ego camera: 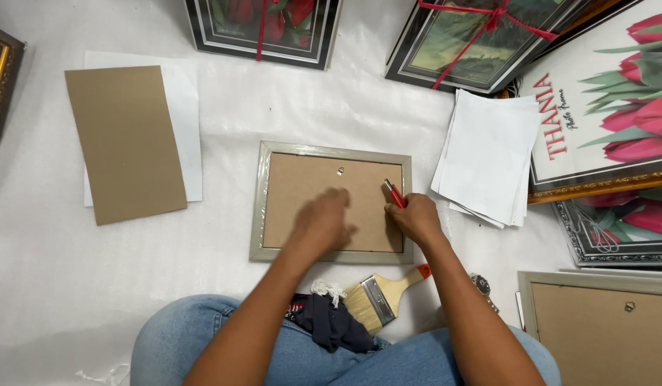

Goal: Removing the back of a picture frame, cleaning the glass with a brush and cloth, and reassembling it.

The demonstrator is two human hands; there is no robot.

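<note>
On the white sheet-covered floor, directly ahead of the person's knees, a picture frame [331,202] is lying face down, its brown backing board showing inside a pale grey-green border with a small metal hanger near the top edge. The left hand [322,220] is resting flat on the backing board, blurred, so how far its fingers are spread cannot be told; it is holding nothing. The right hand [417,216] is sitting at the frame's right edge with its fingers closed round a red-handled tool [394,193], whose tip is pointing up and left onto the board near the border.

As a judgement, the tool could be slipping off the narrow border and gouging the backing, or the frame could be sliding on the smooth sheet if the left hand is pressing too lightly.

Just below the frame, by the knees, a wooden-handled paintbrush [379,297] is lying beside a dark cloth [331,322]. To the right, a stack of white sheets [487,157] is sitting near several framed tulip prints [606,100]. To the left, a loose brown board [125,143] is lying over a white sheet. Another face-down frame [603,325] is showing at lower right.
</note>
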